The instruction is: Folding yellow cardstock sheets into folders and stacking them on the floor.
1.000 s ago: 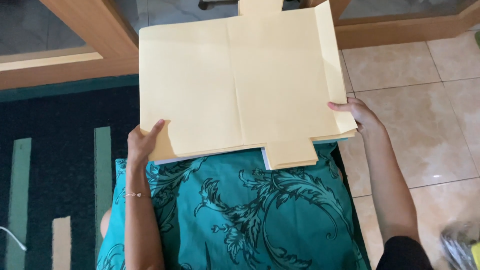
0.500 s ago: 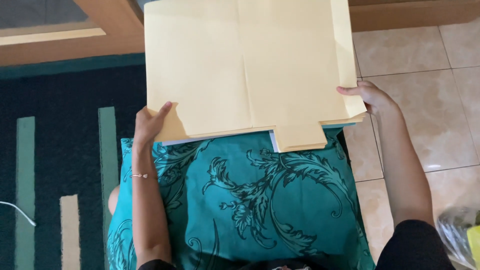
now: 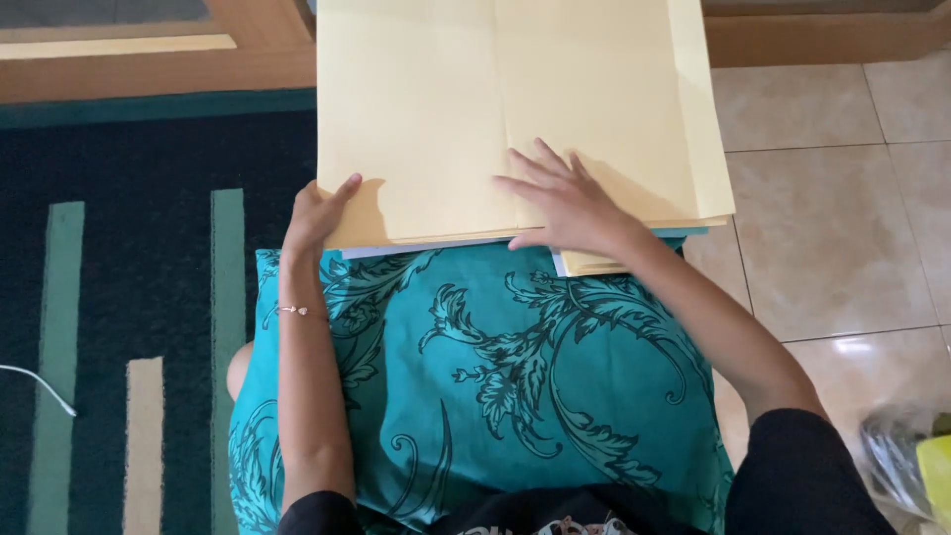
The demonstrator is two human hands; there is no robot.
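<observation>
At the far left, a thin white cord (image 3: 40, 388) is seen lying on a dark rug (image 3: 149, 297) marked with pale green and beige stripes. Along the top left, a wooden frame (image 3: 158, 74) is shown bordering the rug.

Next, the left hand (image 3: 319, 213) is shown at the lower left corner of a stack of large yellow paper sheets (image 3: 436, 119). Its fingers are curled gently around the sheets' left edge, with the thumb lying on the upper face, so that the corner is held lightly. A thin bracelet (image 3: 293, 311) is worn on the left wrist.

The yellow paper sheets are seen resting flat across the far end of a teal cushion with a dark leaf pattern (image 3: 475, 386), which is held on the person's lap. A vertical fold line is visible down the middle of the top sheet. A white sheet edge (image 3: 426, 247) is seen protruding just beneath the stack's near edge.

To the right of centre, the right hand (image 3: 565, 203) is laid palm down on the top sheet, near its lower edge; the fingers are spread wide and extended, and nothing is grasped.

At the right, beige floor tiles (image 3: 832, 228) are shown, and a clear plastic bag with a yellow item (image 3: 916, 466) is partly seen in the lower right corner.
</observation>
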